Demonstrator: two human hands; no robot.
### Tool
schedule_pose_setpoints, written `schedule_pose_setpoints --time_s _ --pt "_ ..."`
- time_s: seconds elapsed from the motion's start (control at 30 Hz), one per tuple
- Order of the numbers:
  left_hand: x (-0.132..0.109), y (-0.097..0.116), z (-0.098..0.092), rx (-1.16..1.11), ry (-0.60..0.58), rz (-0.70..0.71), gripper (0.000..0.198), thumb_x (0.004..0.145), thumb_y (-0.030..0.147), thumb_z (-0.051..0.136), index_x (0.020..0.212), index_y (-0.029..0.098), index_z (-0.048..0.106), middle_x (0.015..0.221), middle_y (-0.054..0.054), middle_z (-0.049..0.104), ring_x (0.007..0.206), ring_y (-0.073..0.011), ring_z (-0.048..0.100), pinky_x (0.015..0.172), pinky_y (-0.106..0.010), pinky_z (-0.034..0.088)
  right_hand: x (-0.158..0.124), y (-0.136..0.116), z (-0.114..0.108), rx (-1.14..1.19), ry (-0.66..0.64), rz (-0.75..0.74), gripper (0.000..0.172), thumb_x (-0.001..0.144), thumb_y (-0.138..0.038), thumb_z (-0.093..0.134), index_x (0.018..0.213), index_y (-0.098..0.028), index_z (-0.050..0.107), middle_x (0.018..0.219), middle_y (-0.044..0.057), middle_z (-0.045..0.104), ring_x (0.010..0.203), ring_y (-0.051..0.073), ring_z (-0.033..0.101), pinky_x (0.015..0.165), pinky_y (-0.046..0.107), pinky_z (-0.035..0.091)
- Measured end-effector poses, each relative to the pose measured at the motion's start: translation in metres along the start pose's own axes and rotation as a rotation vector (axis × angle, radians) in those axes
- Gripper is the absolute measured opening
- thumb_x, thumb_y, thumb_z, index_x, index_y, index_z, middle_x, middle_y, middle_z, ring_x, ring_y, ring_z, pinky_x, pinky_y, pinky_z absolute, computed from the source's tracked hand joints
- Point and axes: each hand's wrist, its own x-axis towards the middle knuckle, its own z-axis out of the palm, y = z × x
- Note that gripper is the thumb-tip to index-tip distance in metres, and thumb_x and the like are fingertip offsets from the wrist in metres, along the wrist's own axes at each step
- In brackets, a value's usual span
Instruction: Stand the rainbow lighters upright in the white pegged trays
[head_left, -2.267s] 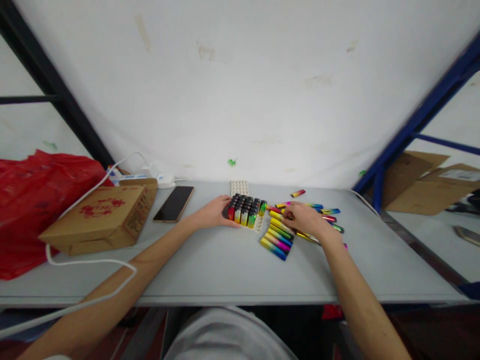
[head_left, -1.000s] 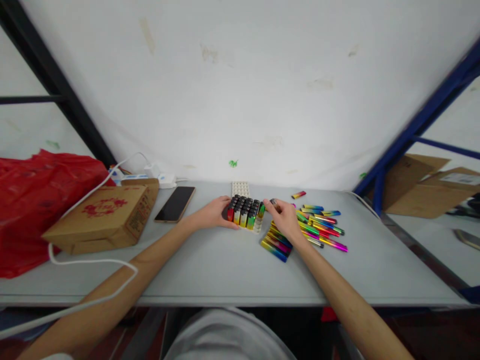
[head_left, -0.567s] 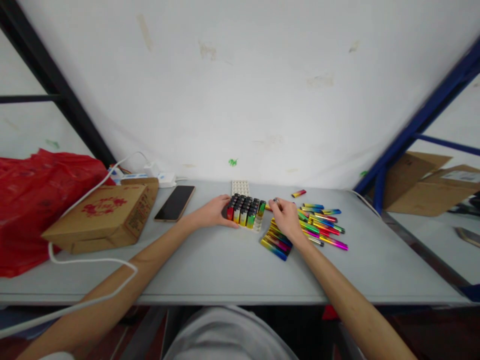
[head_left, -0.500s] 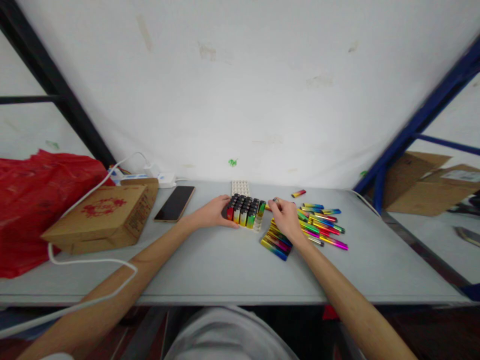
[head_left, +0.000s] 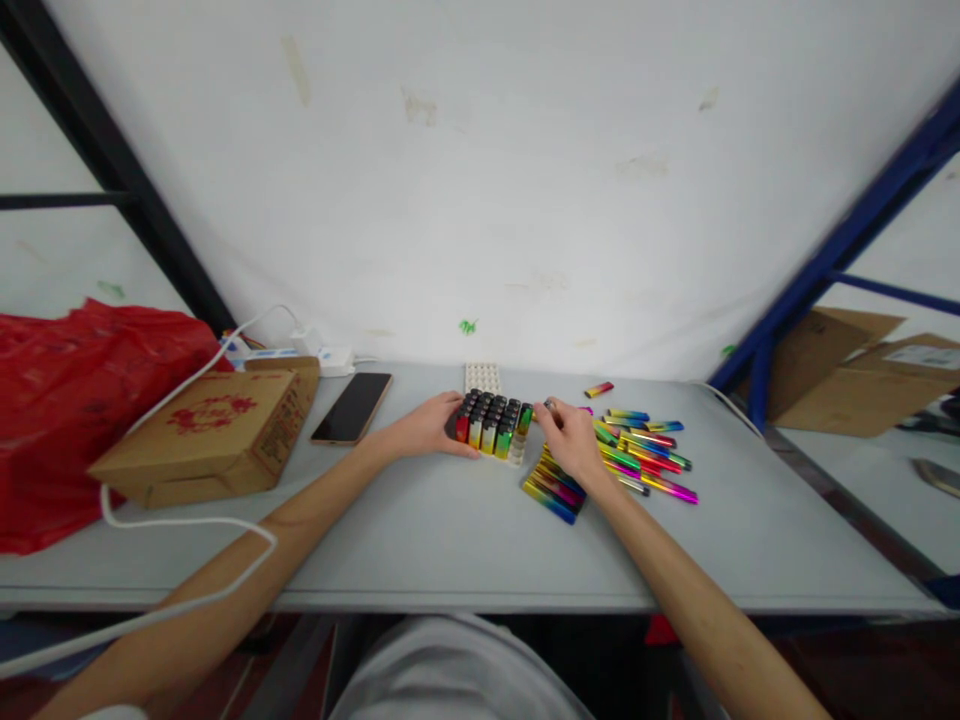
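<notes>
**Both hands at the lighter tray, mid-bench**

Your left hand [head_left: 431,425] is curled round the left end of the tray of lighters [head_left: 491,428], thumb along its near side and fingers closed against the far side. The tray sits at the middle of the bench [head_left: 450,545], nearer the far edge than the near one. It is a white holder packed with upright lighters, black caps on top, and a few sockets at its near right corner look unfilled.

Your right hand [head_left: 574,442] is just beside the tray's right end. Its fingertips are pinched shut on a single lighter [head_left: 550,406], which you hold at the tray's far right corner; whether it touches the tray is too small to tell.

Under and just in front of your right wrist lies a row of lighters [head_left: 553,487], laid side by side on the bench. To the right of that hand, the loose lighters [head_left: 646,450] are scattered in a heap towards the right edge. One stray lighter [head_left: 598,388] lies apart from them, near the far edge.

An empty white tray [head_left: 481,376] lies directly behind the filled one. Left of your left hand are a phone [head_left: 352,407], face up, then a cardboard box [head_left: 210,432], with a red plastic bag [head_left: 60,400] at the left edge. A white cable [head_left: 191,522] loops over your left forearm.
</notes>
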Motion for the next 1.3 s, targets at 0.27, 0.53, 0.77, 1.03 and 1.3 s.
schedule_pose_setpoints --time_s 0.27,0.53,0.77,1.03,1.3 --pt "0.000 -0.002 0.001 0.014 0.004 0.015 0.089 0.073 0.078 0.099 0.138 0.020 0.077 0.141 -0.015 0.079 0.131 -0.0420 0.074 0.121 -0.051 0.057 0.000 -0.002 -0.003 -0.017 0.000 0.006 0.056 0.109 -0.071 0.046 0.071 -0.030 0.039 0.057 -0.004 0.043 0.057 0.018 0.043 0.064 0.034 0.032" --pt "0.000 -0.003 0.001 -0.008 0.005 0.012 0.089 0.074 0.078 0.099 0.138 0.020 0.077 0.141 -0.016 0.079 0.129 -0.0415 0.075 0.120 -0.051 0.058 0.001 -0.007 -0.020 0.005 -0.058 -0.107 0.047 0.117 -0.069 0.043 0.094 -0.030 0.056 0.082 0.004 0.066 0.081 0.026 0.064 0.079 0.037 0.048" --pt "0.000 -0.003 0.001 -0.013 0.002 0.001 0.090 0.072 0.079 0.100 0.137 0.020 0.078 0.139 -0.015 0.079 0.130 -0.0420 0.075 0.120 -0.050 0.058 0.004 0.001 -0.029 -0.062 -0.164 -0.170 0.059 0.114 -0.074 0.051 0.076 -0.029 0.051 0.071 0.003 0.062 0.069 0.023 0.060 0.072 0.036 0.045" --pt "-0.001 0.000 0.000 -0.009 0.004 -0.002 0.088 0.073 0.077 0.099 0.137 0.020 0.079 0.141 -0.015 0.079 0.131 -0.0421 0.074 0.122 -0.049 0.057 0.004 0.013 -0.024 0.011 -0.293 -0.118 0.056 0.112 -0.075 0.056 0.081 -0.030 0.060 0.077 0.006 0.080 0.068 0.026 0.072 0.070 0.035 0.046" --pt "0.000 0.000 0.000 -0.007 -0.007 0.000 0.087 0.073 0.078 0.099 0.134 0.019 0.080 0.141 -0.017 0.078 0.131 -0.0424 0.074 0.121 -0.049 0.058 0.005 0.026 -0.019 -0.128 -0.345 -0.214 0.042 0.118 -0.055 0.060 0.085 -0.028 0.065 0.084 0.007 0.084 0.073 0.025 0.074 0.072 0.033 0.043"
